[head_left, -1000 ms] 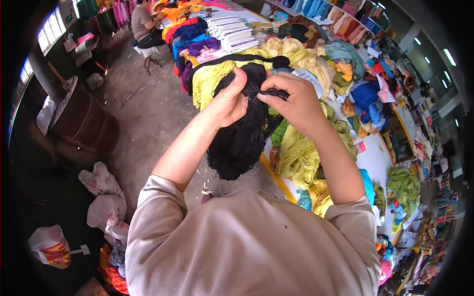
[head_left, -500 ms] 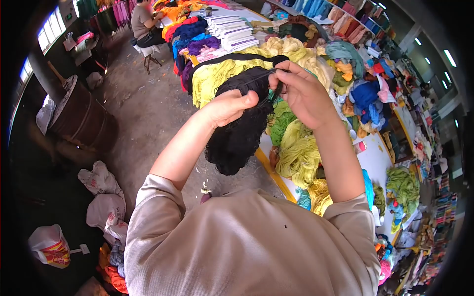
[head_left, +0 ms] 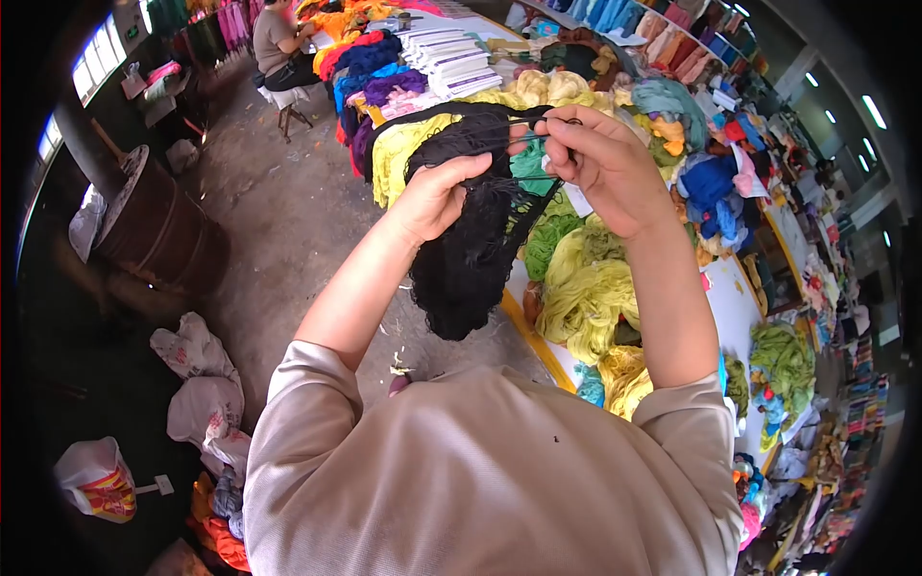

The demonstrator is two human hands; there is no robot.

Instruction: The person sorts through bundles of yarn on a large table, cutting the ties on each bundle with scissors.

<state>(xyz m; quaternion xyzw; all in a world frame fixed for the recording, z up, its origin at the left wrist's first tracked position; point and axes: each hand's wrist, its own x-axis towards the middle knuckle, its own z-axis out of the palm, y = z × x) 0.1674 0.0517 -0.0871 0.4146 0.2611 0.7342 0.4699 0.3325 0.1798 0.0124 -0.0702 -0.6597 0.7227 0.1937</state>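
Note:
A large skein of black yarn (head_left: 463, 252) hangs in front of me, over the floor beside the table edge. My left hand (head_left: 440, 197) is closed on the skein's upper left part, thumb on top. At the upper right, my right hand (head_left: 600, 163) pinches several thin black strands, which stretch between it and the skein. Behind the black skein lies yellow yarn (head_left: 399, 158), and a teal-green bundle (head_left: 530, 169) shows through below the strands.
Yellow-green yarn (head_left: 588, 288) lies on the white table (head_left: 735, 312) at the right. White stacked bundles (head_left: 449, 63) are further back. A seated person (head_left: 279, 43) works at the far left. A rusty drum (head_left: 165, 226) and plastic bags (head_left: 204, 408) stand on the left.
My right hand has moved right, away from the skein, drawing black strands out. The skein's right side is spread wider, and its lower part has shifted slightly right.

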